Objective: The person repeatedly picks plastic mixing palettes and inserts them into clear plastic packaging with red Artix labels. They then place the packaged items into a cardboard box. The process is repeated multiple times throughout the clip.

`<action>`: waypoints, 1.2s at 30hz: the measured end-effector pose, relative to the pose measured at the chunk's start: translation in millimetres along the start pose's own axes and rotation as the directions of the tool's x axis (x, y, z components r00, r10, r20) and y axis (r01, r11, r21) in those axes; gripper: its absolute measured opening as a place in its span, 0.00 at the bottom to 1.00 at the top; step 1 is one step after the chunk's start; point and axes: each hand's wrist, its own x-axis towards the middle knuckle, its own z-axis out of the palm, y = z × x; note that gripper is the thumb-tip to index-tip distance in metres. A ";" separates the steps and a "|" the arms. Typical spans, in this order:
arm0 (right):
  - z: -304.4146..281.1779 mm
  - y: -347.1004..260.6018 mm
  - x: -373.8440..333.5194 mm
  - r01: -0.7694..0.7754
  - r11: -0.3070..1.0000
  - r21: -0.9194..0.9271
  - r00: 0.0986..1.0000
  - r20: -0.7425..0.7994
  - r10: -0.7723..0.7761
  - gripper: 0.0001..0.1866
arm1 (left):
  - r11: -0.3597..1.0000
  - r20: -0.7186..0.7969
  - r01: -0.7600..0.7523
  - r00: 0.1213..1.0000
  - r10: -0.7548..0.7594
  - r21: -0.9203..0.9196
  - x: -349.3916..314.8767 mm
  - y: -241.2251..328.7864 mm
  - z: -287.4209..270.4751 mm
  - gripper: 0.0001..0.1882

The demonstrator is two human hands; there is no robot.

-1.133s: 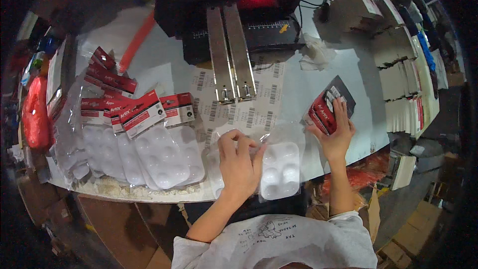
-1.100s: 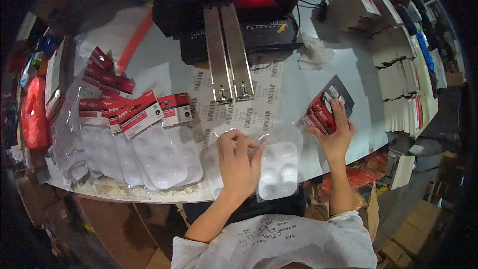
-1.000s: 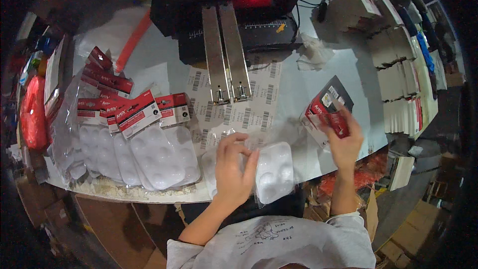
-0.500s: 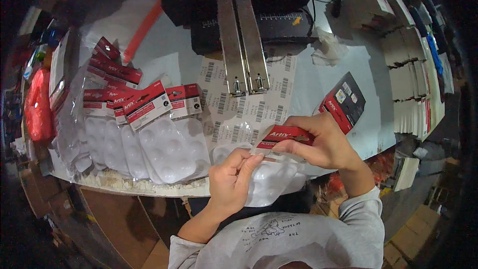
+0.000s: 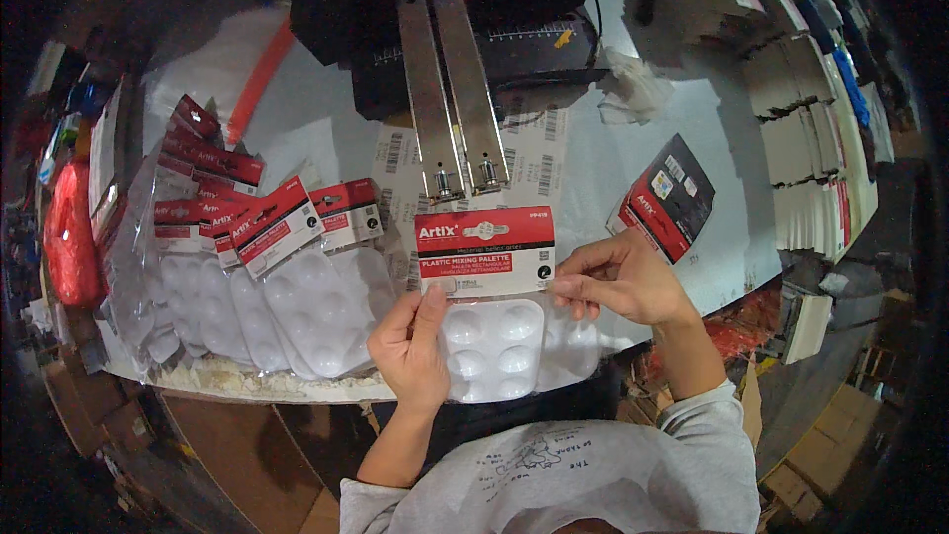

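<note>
A packaged white mixing palette (image 5: 494, 351) with round wells hangs beneath its red, black and white header card (image 5: 484, 262) at the table's near edge. My left hand (image 5: 410, 346) pinches the card's lower left corner, thumb on the front. At the lower right corner, my right hand (image 5: 633, 282) has thumb and forefinger closed on the card edge. The card faces up, flat and fully in sight. Partly behind the held pack, another white palette (image 5: 573, 348) shows under my right hand.
Several bagged palettes (image 5: 326, 316) with red cards overlap on the left. A black device (image 5: 534, 49) with two metal rails (image 5: 440, 99) stands at the back over barcode label sheets (image 5: 534, 153). A dark red-black card (image 5: 672, 200) lies right, near stacked cards (image 5: 816, 158).
The header card has turned from folded and tilted to flat and facing up. My right hand has moved from over the card to its right corner; my left hand has shifted left.
</note>
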 end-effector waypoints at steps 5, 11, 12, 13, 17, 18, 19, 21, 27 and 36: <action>18.6 4.7 15.1 0.036 0.975 0.220 0.994 -0.110 -0.012 0.08 | 0.980 0.044 -0.072 0.997 0.065 0.185 14.4 2.1 1.5 0.12; 25.3 3.6 62.7 0.257 0.876 0.408 0.936 -0.330 -0.120 0.07 | 0.969 0.017 -0.084 0.996 0.082 0.234 58.2 1.7 19.4 0.12; 25.3 5.8 64.1 0.244 0.884 0.398 0.936 -0.334 -0.108 0.07 | 0.964 0.011 -0.086 0.996 0.086 0.250 60.9 0.3 18.1 0.13; 25.3 7.7 66.3 0.239 0.895 0.377 0.933 -0.346 -0.104 0.08 | 0.960 0.007 -0.086 0.996 0.087 0.267 62.0 -4.0 18.6 0.13; 22.8 13.2 63.3 0.281 0.940 0.192 0.915 -0.349 -0.202 0.09 | 0.973 0.039 -0.156 0.988 0.151 0.171 59.0 -27.1 14.6 0.14; 20.0 13.3 59.5 0.368 0.920 0.138 0.896 -0.315 -0.311 0.10 | 0.954 0.008 -0.084 0.996 0.085 0.287 57.1 -30.4 11.6 0.13; 16.0 13.5 54.7 0.330 0.932 -0.151 0.826 -0.433 -0.362 0.11 | 0.926 0.004 -0.090 0.995 0.095 0.366 58.0 -29.0 5.0 0.13; 0.0 16.2 36.7 0.278 0.690 -0.668 0.617 -0.426 -0.661 0.17 | 0.833 -0.037 -0.140 0.981 0.189 0.535 58.5 -15.4 -14.3 0.10; -54.6 65.4 -19.0 -0.376 0.517 -0.769 0.573 -0.632 -0.523 0.53 | 0.117 0.053 -0.152 0.800 0.598 0.981 59.2 60.1 -82.7 0.17; -49.3 74.5 -15.3 -0.250 0.568 -0.784 0.547 -0.599 -0.585 0.46 | 0.653 0.397 -0.470 0.877 0.269 0.594 -8.9 -40.1 36.1 0.08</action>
